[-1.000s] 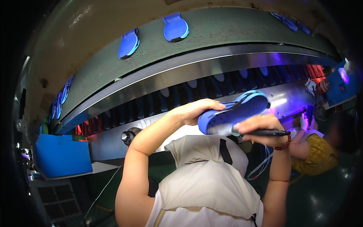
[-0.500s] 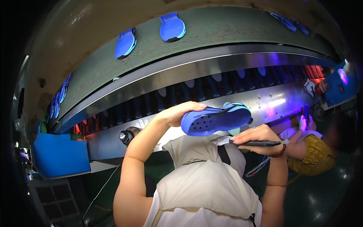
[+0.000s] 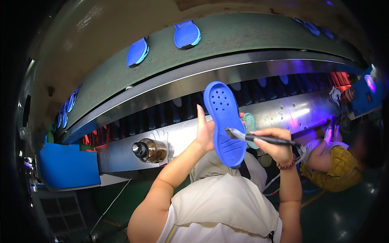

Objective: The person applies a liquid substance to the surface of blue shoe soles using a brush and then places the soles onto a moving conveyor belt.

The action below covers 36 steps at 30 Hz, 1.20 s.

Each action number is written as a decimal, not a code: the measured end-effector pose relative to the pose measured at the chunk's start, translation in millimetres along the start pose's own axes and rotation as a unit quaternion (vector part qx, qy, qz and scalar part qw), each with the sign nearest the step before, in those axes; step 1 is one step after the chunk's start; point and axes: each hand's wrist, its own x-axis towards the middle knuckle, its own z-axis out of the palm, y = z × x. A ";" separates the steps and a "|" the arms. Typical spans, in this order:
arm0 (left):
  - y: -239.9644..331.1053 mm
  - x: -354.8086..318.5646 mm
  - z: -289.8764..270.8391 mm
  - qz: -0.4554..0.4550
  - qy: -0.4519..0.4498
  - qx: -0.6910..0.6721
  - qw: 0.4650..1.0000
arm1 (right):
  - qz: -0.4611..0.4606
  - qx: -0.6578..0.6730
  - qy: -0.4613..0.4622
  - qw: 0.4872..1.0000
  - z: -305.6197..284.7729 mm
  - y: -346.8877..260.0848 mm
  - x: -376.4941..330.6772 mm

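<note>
My left hand [image 3: 206, 133] is closed round the edge of a blue shoe sole [image 3: 227, 117]. The sole stands nearly upright, with small holes at its upper end and ridges near its lower end. My right hand [image 3: 276, 146] grips a dark-handled brush [image 3: 269, 139]. The pale bristles lie at the middle of the sole and seem to touch it. Behind the sole, a mint-green sole [image 3: 250, 120] lies on the metal ledge, partly hidden. Left of my hands stands a brown jar [image 3: 157, 150] with a black top, beside a white glove shape [image 3: 161, 137].
Beyond the metal rail [image 3: 178, 79], a green conveyor belt [image 3: 162, 52] carries several blue soles [image 3: 187, 34]. Below the rail, a rack [image 3: 162, 109] holds rows of dark sole-like shapes. A blue box [image 3: 67, 165] stands at left. Another person in a mustard garment [image 3: 338, 168] sits at right.
My left hand has turned the sole from sideways to upright, its holed face toward me. The brush has moved up onto it. The jar has come into fuller view.
</note>
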 end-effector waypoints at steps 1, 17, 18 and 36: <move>-5.8 1.6 -0.4 -0.007 0.024 -0.004 1.000 | -0.055 0.010 0.014 0.998 4.9 7.4 9.4; 1.7 13.1 25.2 0.133 -0.002 0.031 0.991 | -0.232 -0.106 -0.056 0.965 16.1 -13.5 17.7; 6.6 14.5 24.4 0.148 -0.009 0.036 0.988 | -0.236 -0.118 -0.108 0.958 15.7 -18.1 11.0; 0.7 17.5 58.4 0.150 -0.020 0.017 0.988 | -0.065 0.301 -0.012 0.951 4.9 13.0 10.8</move>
